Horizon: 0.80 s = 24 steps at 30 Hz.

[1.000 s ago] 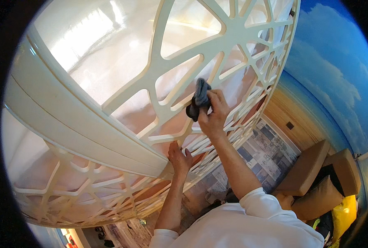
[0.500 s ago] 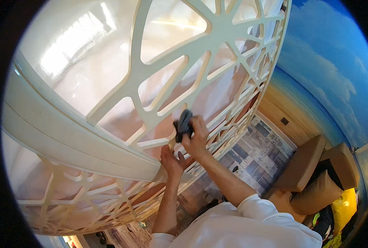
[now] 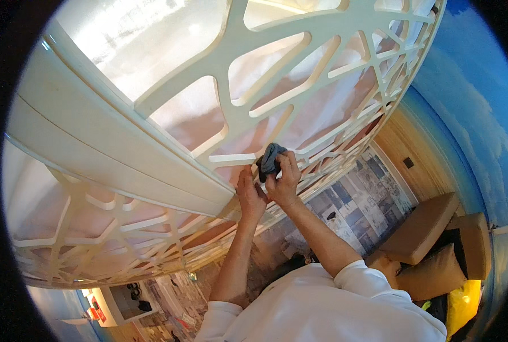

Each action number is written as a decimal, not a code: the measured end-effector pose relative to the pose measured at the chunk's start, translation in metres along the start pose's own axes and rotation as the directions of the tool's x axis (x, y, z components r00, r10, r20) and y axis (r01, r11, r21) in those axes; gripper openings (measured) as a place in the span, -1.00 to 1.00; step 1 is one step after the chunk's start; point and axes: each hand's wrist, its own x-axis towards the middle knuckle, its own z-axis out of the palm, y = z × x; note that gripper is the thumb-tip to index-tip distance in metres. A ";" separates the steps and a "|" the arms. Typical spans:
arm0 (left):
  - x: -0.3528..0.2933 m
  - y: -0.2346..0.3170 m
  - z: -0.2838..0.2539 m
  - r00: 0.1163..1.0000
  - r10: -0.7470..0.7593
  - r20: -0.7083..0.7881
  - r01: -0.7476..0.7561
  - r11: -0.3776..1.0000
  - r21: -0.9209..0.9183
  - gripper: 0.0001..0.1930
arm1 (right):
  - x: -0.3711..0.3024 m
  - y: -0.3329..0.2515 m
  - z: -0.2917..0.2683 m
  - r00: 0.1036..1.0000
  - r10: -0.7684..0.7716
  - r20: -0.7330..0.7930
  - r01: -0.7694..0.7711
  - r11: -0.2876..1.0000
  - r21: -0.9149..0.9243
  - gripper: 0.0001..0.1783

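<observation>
I am pinching the grey cloth [image 3: 270, 158] with right hand [image 3: 283, 182] fingers; the left hand [image 3: 249, 196] fingers are pressing flat on the white lattice panel [image 3: 231, 122], so I should be wiping slowly along each bar.

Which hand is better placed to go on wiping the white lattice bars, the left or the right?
Probably the right hand: it holds the dark grey cloth pressed against the white lattice panel. The left hand has no cloth and rests open on the frame just below.
</observation>
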 end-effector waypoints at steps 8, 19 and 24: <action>-0.026 -0.031 0.008 0.945 -0.269 0.185 0.327 0.784 -0.527 -0.53 | 0.011 -0.085 0.039 0.978 -0.063 0.200 0.045 0.995 0.092 -0.50; 0.000 0.000 -0.007 0.997 -0.028 0.071 0.033 0.997 -0.070 -0.36 | 0.002 0.017 -0.010 0.999 -0.026 0.018 0.026 1.000 0.002 -0.66; -0.001 0.008 -0.009 0.994 -0.059 0.094 0.056 0.998 0.034 -0.24 | -0.017 0.080 -0.043 0.976 0.219 0.014 -0.217 0.972 -0.094 -0.68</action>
